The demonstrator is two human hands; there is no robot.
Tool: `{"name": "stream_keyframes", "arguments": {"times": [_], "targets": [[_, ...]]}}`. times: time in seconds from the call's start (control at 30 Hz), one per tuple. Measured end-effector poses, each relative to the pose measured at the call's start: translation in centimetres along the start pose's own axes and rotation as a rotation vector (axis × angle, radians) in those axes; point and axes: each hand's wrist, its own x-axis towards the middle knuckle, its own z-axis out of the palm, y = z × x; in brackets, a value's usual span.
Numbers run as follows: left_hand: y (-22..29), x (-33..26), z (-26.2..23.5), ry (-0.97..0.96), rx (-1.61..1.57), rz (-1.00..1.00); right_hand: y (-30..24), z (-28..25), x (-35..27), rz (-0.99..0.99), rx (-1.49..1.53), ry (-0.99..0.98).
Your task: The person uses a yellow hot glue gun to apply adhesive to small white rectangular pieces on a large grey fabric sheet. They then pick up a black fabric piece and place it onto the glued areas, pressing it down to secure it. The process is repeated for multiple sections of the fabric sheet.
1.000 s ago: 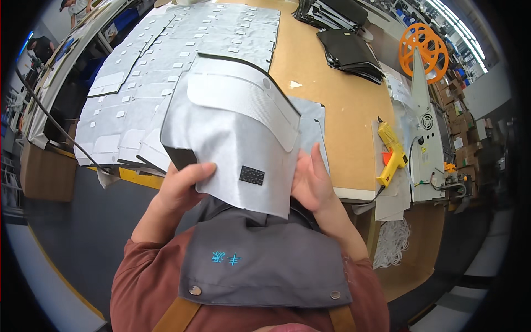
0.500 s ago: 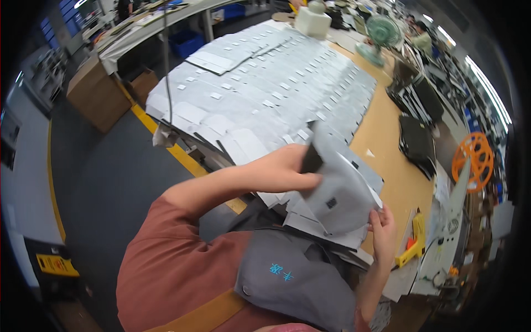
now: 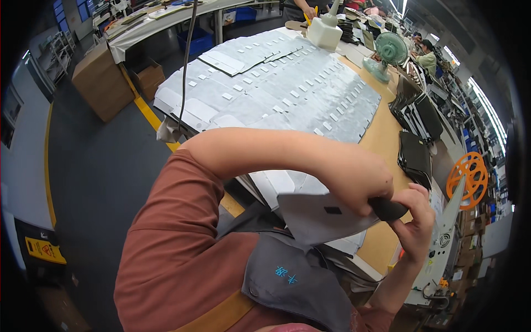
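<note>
A flexible light grey panel (image 3: 310, 221) with a small dark rectangle on its face is held in front of my chest. My left hand (image 3: 368, 182) reaches across to the right, closed on the panel's right end, where a dark flap (image 3: 389, 209) folds over. My right hand (image 3: 415, 217) pinches that dark flap from the other side, its fingers bent. The two hands nearly touch. Below the panel lie other pale sheets (image 3: 348, 243) at the table edge, partly covered by it.
Rows of grey panels (image 3: 260, 83) with white tabs cover the wooden table (image 3: 379, 243). Along its right side stand a green fan (image 3: 390, 50), stacked dark pieces (image 3: 415, 155) and an orange reel (image 3: 470, 180). A white bottle (image 3: 324, 36) and another person's hand (image 3: 311, 12) are at the far end.
My left hand has moved right, close to my right hand. The panel has swung down and flattened out, and my right hand has shifted right and up onto its dark flap.
</note>
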Motion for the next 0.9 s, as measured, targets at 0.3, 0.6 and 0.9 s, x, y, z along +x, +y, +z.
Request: {"name": "stream_keyframes", "arguments": {"times": [0.3,0.6,0.9], "targets": [[-6.1,-3.6,0.7,0.069,-0.365,-0.186,-0.6,-1.6,-3.5,0.413,0.412,0.453],[-8.5,-8.9,15.4,0.254,-1.291,-0.423,5.7,6.0,-10.8,1.032,1.070,0.653],[-7.0,-7.5,20.2,0.510,-1.472,-0.927,4.7,11.4,-16.1,1.333,1.150,0.480]]}}
